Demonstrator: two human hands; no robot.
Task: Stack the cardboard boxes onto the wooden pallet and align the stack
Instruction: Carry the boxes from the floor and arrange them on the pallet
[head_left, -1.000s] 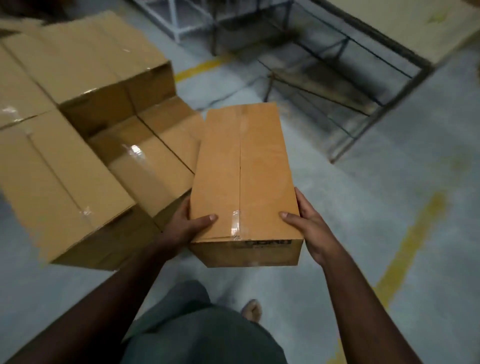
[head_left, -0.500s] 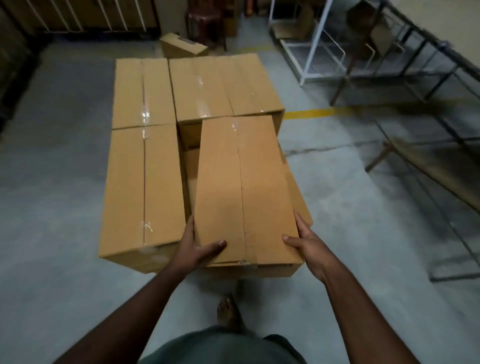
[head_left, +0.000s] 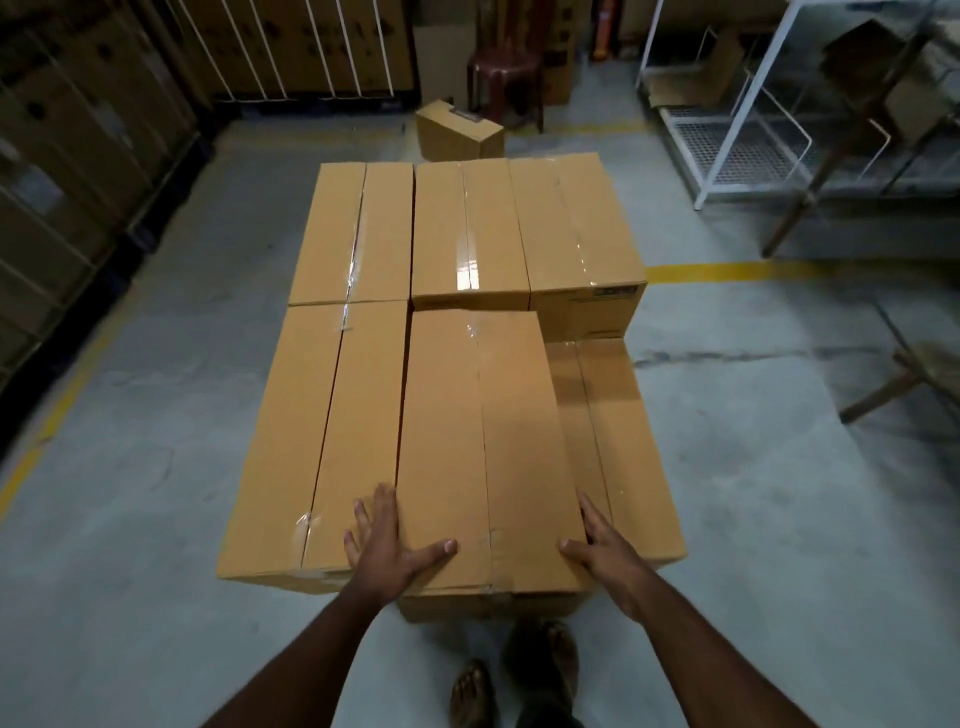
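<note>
Hands at the near end of the box (head_left: 483, 447) I'm placing. My left hand (head_left: 387, 540) lies mostly flat, fingers spread over the seam onto the neighbouring box (head_left: 317, 441) on the left, thumb across the top of mine. My right hand (head_left: 605, 548) clasps the box's near right corner, thumb on top, fingers down the side wall. So left is pressing, not gripping; right has a loose hold round the edge. Reason, I'd say: steady the box from both sides while it settles into the middle slot of the near row, left palm checking that the tops sit level.

Box is long, plain brown cardboard, clear tape along the centre seam, flaps closed, no visible dents. It sits on the upper layer of the stack, far end just short of the back-row boxes (head_left: 524, 228), left side touching its neighbour. Its far end angles slightly rightward, so not yet square by my judgement. To its right a lower box (head_left: 618, 441) shows, its slot on top unfilled. Near end seems to overhang the stack's front edge a little.

Pallet itself hidden under the boxes; can't confirm it. Beyond the stack, a small carton (head_left: 460, 132) on the concrete floor (head_left: 130, 467), yellow line (head_left: 727, 271) at right, white rack (head_left: 727, 130) far right.
</note>
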